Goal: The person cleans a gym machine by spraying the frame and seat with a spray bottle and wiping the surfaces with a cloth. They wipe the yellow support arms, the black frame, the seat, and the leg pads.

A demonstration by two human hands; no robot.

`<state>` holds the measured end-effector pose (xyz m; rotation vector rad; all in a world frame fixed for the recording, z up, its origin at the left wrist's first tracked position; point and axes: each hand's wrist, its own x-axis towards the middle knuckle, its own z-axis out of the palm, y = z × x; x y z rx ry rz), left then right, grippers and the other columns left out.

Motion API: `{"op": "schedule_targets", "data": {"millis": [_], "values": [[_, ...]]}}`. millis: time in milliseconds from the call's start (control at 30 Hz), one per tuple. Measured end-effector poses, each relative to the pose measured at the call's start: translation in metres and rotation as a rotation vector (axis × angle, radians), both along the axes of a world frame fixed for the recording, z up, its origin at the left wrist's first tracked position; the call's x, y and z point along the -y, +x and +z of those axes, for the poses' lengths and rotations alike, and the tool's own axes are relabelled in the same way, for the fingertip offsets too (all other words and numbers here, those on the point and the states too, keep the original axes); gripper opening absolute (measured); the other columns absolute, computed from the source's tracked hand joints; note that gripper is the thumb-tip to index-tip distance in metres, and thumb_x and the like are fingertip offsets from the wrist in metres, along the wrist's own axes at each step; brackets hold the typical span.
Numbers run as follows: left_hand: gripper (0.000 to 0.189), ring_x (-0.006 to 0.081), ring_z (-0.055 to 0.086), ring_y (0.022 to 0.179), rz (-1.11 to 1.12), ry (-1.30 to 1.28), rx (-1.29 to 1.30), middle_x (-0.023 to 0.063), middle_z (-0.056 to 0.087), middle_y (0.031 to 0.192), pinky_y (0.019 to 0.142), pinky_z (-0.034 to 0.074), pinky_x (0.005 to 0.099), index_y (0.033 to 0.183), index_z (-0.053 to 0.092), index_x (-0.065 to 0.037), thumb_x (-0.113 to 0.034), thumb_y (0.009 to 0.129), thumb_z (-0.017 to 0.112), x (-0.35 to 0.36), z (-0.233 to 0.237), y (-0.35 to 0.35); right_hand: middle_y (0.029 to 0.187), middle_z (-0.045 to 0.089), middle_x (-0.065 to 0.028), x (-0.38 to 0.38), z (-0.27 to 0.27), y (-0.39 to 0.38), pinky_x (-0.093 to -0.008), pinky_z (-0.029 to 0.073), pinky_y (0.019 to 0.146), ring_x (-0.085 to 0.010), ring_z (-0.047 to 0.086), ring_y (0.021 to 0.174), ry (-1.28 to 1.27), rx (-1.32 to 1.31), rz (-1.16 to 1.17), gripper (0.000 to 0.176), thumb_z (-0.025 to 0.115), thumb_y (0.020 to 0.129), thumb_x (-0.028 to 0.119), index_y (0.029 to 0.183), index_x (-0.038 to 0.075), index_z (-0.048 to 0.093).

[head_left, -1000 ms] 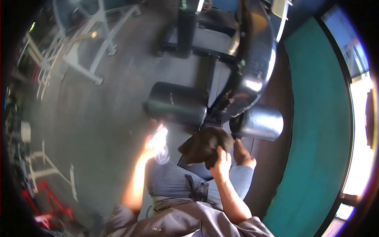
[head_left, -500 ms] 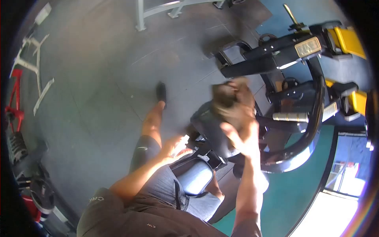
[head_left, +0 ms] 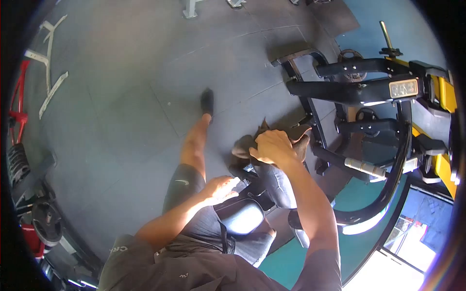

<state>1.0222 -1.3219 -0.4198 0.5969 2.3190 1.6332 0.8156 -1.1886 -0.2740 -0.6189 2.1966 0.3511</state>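
My right hand (head_left: 274, 147) is closed on a dark brown cloth-like item (head_left: 300, 140) at the top of a black pad (head_left: 277, 182). Parts of the item stick out on both sides of the hand. Lower and to the left, my left hand (head_left: 219, 190) is half curled over my thigh, with something small and pale at its fingertips that is too bright to make out. Between my legs is the shiny black seat (head_left: 245, 216), close to the left hand.
A black machine frame (head_left: 347, 91) with a curved bar and yellow pads (head_left: 444, 94) stands on the right. At the left edge are a red frame (head_left: 18, 116), a weight plate (head_left: 47, 223) and a white rack (head_left: 48, 63). A bright doorway (head_left: 388, 271) lies at lower right.
My right hand and the brown item have moved left and down onto the pad and are less blurred. My left hand has shifted slightly. The view has turned a little.
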Motion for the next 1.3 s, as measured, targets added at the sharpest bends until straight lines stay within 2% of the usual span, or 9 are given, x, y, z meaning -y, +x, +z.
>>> {"op": "schedule_targets", "data": {"millis": [167,233,367,467,567,667,967,1133,1300], "values": [[0.041,0.0234,0.067,0.078,0.129,0.187,0.201,0.0102,0.067,0.089,0.070,0.055,0.0338,0.116,0.058,-0.005,-0.020,0.084,0.078,-0.005,-0.007,0.010,0.105,0.067,-0.0127,-0.038,0.014,0.080,-0.0500,0.034,0.108,-0.0357,0.057,0.116,-0.552,-0.737,0.128,0.035,0.070,0.084,0.039,0.090,0.005,0.072],[0.039,0.0131,0.065,0.077,0.303,0.465,0.445,0.0072,0.067,0.085,0.069,0.053,0.0288,0.117,0.059,-0.004,-0.015,0.085,0.078,-0.011,-0.026,0.023,0.107,0.064,-0.0157,-0.052,0.015,0.108,-0.0532,0.038,0.105,-0.0423,0.054,0.120,-0.736,-0.835,0.039,0.035,0.076,0.080,0.033,0.090,0.000,0.068],[0.020,0.0203,0.064,0.093,0.388,0.281,0.356,0.0048,0.067,0.096,0.079,0.052,0.0383,0.101,0.066,-0.008,-0.022,0.089,0.073,0.004,0.026,0.007,0.099,0.064,-0.0246,-0.100,-0.015,0.203,-0.0523,0.047,0.094,-0.0516,0.057,0.112,-0.946,-0.812,-0.306,0.036,0.081,0.078,0.018,0.094,-0.009,0.064],[0.024,0.0124,0.066,0.082,0.324,0.058,-0.088,0.0072,0.065,0.096,0.075,0.054,0.0269,0.114,0.062,0.002,-0.007,0.092,0.066,0.020,0.025,0.004,0.097,0.067,-0.0257,-0.115,0.008,0.281,-0.0421,0.051,0.085,-0.0426,0.065,0.098,-1.067,-0.425,-1.057,0.033,0.068,0.092,0.022,0.107,-0.007,0.066],[0.017,0.0158,0.066,0.071,0.234,0.238,0.028,0.0080,0.066,0.086,0.071,0.054,0.0297,0.105,0.064,0.000,-0.011,0.092,0.067,0.006,0.085,-0.002,0.100,0.071,-0.0088,-0.125,0.043,0.335,-0.0320,0.052,0.077,-0.0190,0.066,0.088,-1.086,-0.340,-1.668,0.036,0.059,0.100,0.031,0.115,0.000,0.066],[0.020,0.0201,0.065,0.074,0.011,0.099,0.000,0.0109,0.065,0.088,0.068,0.053,0.0322,0.101,0.063,0.000,-0.015,0.090,0.069,-0.008,0.114,0.006,0.113,0.068,-0.0074,-0.147,0.022,0.382,-0.0302,0.054,0.083,-0.0153,0.066,0.096,-1.739,-0.113,-2.048,0.037,0.060,0.099,0.030,0.124,0.003,0.061],[0.053,0.0272,0.065,0.099,-0.632,0.418,-0.109,0.0182,0.046,0.144,0.087,0.055,0.0363,0.130,0.054,0.002,-0.012,0.086,0.077,-0.100,0.190,0.040,0.125,0.062,-0.0150,-0.151,0.065,0.413,-0.0348,0.051,0.095,-0.0230,0.063,0.109,-2.241,-0.233,-1.921,0.068,0.074,0.079,0.021,0.136,-0.005,0.047],[0.058,0.0399,0.065,0.098,-0.763,0.119,-0.307,0.0246,0.062,0.113,0.084,0.054,0.0419,0.123,0.053,0.014,-0.023,0.085,0.076,-0.106,0.206,0.051,0.122,0.063,-0.0160,-0.180,0.007,0.434,-0.0338,0.051,0.092,-0.0233,0.064,0.107,-2.260,0.107,-1.677,0.064,0.071,0.081,0.019,0.136,-0.004,0.048],[0.036,0.0316,0.060,0.069,-0.544,-0.018,-0.395,0.0139,0.056,0.080,0.061,0.051,0.0406,0.108,0.059,0.003,-0.009,0.076,0.070,-0.107,0.181,0.058,0.145,0.040,-0.0213,-0.158,-0.023,0.423,-0.0420,0.036,0.112,-0.0351,0.045,0.133,-1.290,-0.898,-1.480,0.082,0.076,0.086,0.034,0.148,0.001,0.034]]}}
